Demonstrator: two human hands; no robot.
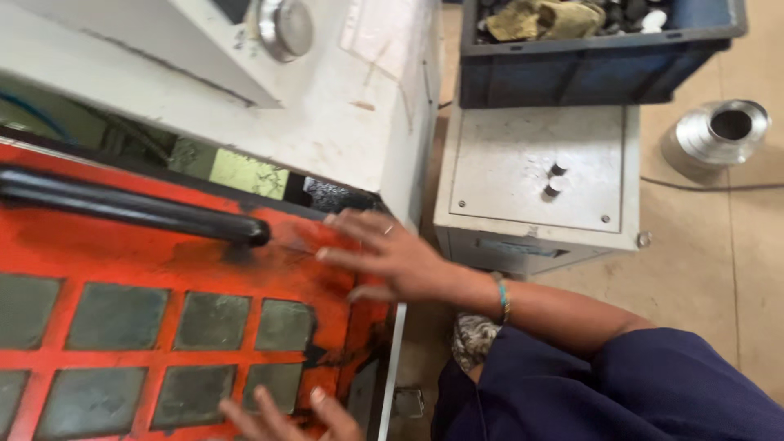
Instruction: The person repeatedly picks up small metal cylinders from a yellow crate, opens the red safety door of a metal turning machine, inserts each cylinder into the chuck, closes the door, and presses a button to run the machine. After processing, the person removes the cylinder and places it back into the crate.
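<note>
Beige workshop flooring (719, 261) is seen beneath a white machine housing (343, 98), against whose front an orange-red guard door (163, 253) with rows of grey window panes is set. A long black handle bar (131, 208) is fixed across the door's upper part, evidently so that the panel can be slid. The right hand (392, 257) is laid flat on the door's right edge, just beside the end of the bar, fingers spread and unclenched, nothing being grasped; the palm appears placed for pushing rather than gripping. The left hand (286, 416) is seen only partly at the lower edge, fingers loosely extended over the panes, nothing held. A grey control box (535, 171) with two small buttons is stood beside the machine, a dark blue crate (596, 65) of parts being rested on it, and a metal ring part (723, 131) is left on the floor.
</note>
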